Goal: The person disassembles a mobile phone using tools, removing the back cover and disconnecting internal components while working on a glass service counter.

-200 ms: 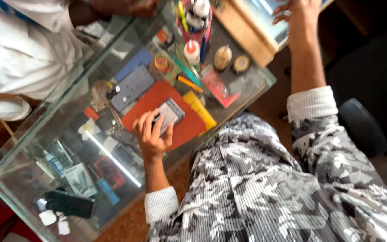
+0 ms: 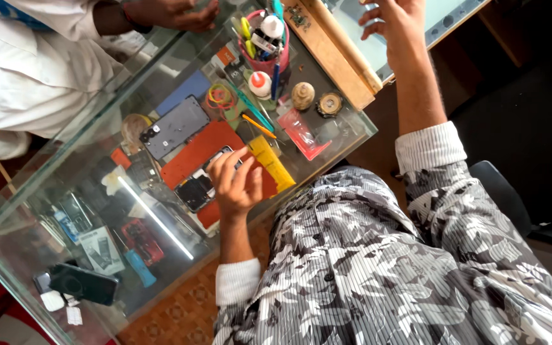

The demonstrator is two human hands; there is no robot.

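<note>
Sitting close: person in grey camo-print shirt, white cuffs, leaning over glass counter (image 2: 52, 211).
Left hand: left hand (image 2: 236, 185) resting on the counter top, fingers spread & curled down over a small dark phone (image 2: 200, 185); fingertips touching it, not clamped round it.
Phone position: lies on orange mat (image 2: 193, 153), just under & ahead of the left fingers, long axis slanting from lower left to upper right, abt in line w/ the forearm.
Nearer hand: left by far; right is well apart from the phone.
Beside it: yellow flat strip (image 2: 275, 165) just to the right of the hand; bigger dark phone back (image 2: 175, 128) w/ camera holes lies further along the mat, apart from the hand.
Mid counter: red tray (image 2: 303, 135), orange pencil (image 2: 258, 126), rubber bands (image 2: 220, 96), two round spool-like bits (image 2: 303, 96).
Further: pink cup (image 2: 264, 62) crammed w/ tools, white glue bottle (image 2: 260, 84) in front of it.
Right hand: right hand (image 2: 396, 24) raised in the air over a wooden-framed panel (image 2: 343, 51), fingers apart, holding nothing.
Far side: another person in white shirt, hand (image 2: 174, 14) resting at the counter edge.
Under glass: boxes, phone parts, dark phone (image 2: 84, 284) at near corner.
</note>
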